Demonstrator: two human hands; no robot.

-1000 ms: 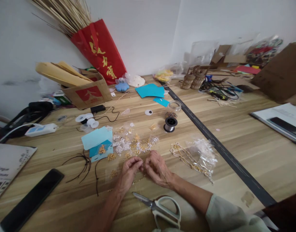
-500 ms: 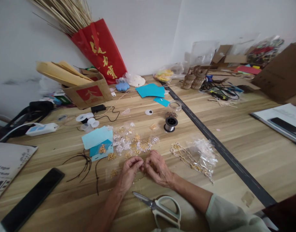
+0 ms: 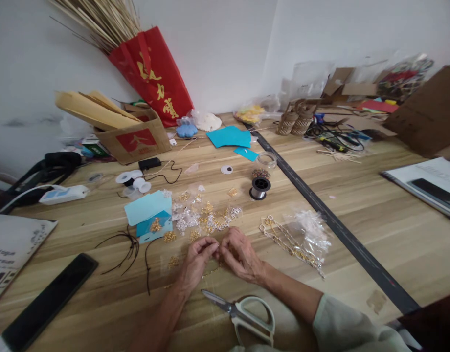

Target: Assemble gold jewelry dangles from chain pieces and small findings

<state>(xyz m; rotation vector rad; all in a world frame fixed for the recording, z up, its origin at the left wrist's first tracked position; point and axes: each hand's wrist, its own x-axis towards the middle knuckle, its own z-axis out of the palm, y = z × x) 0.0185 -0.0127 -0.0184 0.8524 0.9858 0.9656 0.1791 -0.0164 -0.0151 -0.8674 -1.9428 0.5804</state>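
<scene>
My left hand (image 3: 200,260) is closed, with thumb and forefinger pinched together. Against its fingertips, my right hand (image 3: 241,255) is also closed, its fingers curled in a pinch. A thin gold beaded strand (image 3: 212,271) lies below, its upper end vanishing at the right hand's fingers; what sits between the fingertips is too small to make out. Just beyond the hands are piles of gold and silver beads (image 3: 188,220) on clear plastic. Pale-handled scissors (image 3: 243,313) lie with their blades apart, nearer to me. Finished-looking bead chains (image 3: 291,247) rest to the right.
A black wire spool (image 3: 259,188) stands behind the beads. Blue cards (image 3: 147,208) and black cords (image 3: 125,249) lie left, near a dark phone-like slab (image 3: 51,300). A long dark strip (image 3: 320,210) crosses the wooden table. Cardboard boxes (image 3: 131,142) and a red bag (image 3: 155,78) stand behind.
Both hands stay together in almost the same place, with only slight finger movement. Nothing on the table has visibly moved.
</scene>
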